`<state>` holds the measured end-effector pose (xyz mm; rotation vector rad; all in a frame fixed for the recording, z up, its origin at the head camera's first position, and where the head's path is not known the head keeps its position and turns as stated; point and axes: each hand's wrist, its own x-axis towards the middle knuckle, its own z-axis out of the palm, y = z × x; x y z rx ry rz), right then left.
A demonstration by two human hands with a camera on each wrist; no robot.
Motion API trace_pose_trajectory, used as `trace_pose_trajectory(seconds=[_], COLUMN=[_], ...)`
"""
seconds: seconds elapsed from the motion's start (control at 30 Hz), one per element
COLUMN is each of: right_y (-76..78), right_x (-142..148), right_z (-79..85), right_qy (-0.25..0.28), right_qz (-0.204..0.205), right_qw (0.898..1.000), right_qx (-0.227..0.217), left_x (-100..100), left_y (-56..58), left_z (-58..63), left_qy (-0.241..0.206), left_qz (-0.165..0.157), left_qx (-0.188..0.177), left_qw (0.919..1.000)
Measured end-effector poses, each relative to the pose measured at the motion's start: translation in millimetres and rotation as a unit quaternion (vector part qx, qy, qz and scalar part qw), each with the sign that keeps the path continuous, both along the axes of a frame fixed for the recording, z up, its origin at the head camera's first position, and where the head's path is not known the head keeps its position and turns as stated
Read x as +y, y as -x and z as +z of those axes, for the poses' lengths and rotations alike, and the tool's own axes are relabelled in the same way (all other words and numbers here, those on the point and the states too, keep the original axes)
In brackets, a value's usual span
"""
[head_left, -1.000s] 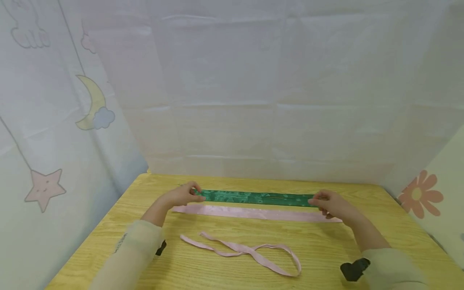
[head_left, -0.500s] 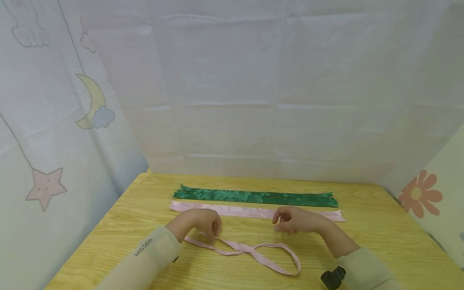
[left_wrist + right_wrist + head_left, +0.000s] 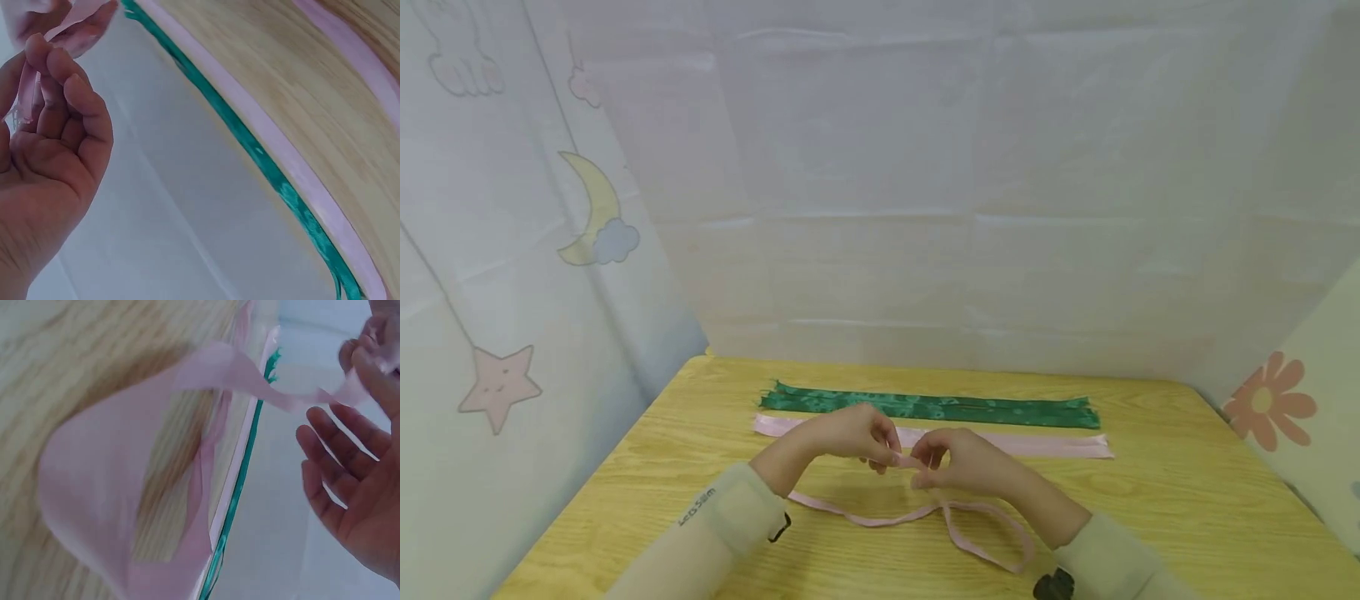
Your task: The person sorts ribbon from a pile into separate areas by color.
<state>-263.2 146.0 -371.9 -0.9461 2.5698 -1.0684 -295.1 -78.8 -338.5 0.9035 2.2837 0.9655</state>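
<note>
A long narrow pink ribbon (image 3: 876, 523) lies partly on the table in loose curves, with one end raised between my hands. My left hand (image 3: 850, 433) pinches that raised end between thumb and fingers. Close beside it, my right hand (image 3: 973, 462) pinches the same ribbon a short way along, its other fingers spread in the right wrist view. From there the ribbon (image 3: 94, 481) drops into a wide loop. Behind my hands a flat pink ribbon strip (image 3: 1052, 446) lies straight, partly hidden by them. Parallel and farther back lies a green ribbon strip (image 3: 985, 408) with frayed ends.
The wooden table (image 3: 1165, 517) reaches back to a pale hanging cloth (image 3: 880, 208). At the left side the cloth shows a printed moon and star (image 3: 501, 387); a printed flower (image 3: 1262, 402) is at the right. Both forearms wear pale sleeves (image 3: 722, 517).
Both hands let go of the green ribbon's ends and came nearer. The left hand picked up the loose pink ribbon's end and raised it toward the middle, where the right hand pinches it too.
</note>
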Motion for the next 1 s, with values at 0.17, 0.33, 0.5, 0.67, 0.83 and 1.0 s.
trace_pose_trajectory(seconds=[0.17,0.33,0.5,0.67,0.83,1.0], right_y=[4.4,10.6,12.6,12.1,13.1,16.4], right_x=[5,26,45,58,72,90], right_z=[-0.8,1.0,5.0,8.1,7.0,5.1], right_qy=[0.016,0.025,0.033,0.022,0.012,0.044], right_qz=[0.006,0.025,0.044,0.036,0.031,0.018], right_qw=[0.999,0.997,0.994,0.994,0.994,0.992], right_qx=[-0.030,-0.067,-0.092,-0.105,-0.102,-0.115], left_x=[-7,-31,-55,-72,-90,-110], left_y=[1.4,10.2,16.5,19.2,22.7,27.6], left_z=[9.5,12.4,14.2,16.5,17.5,15.1], left_qy=[-0.003,-0.004,-0.025,-0.038,-0.043,-0.040], left_qz=[0.004,0.041,0.067,0.091,0.119,0.154], left_qx=[0.018,0.029,0.019,0.027,0.040,0.042], left_qw=[0.9998,0.9987,0.9972,0.9948,0.9912,0.9864])
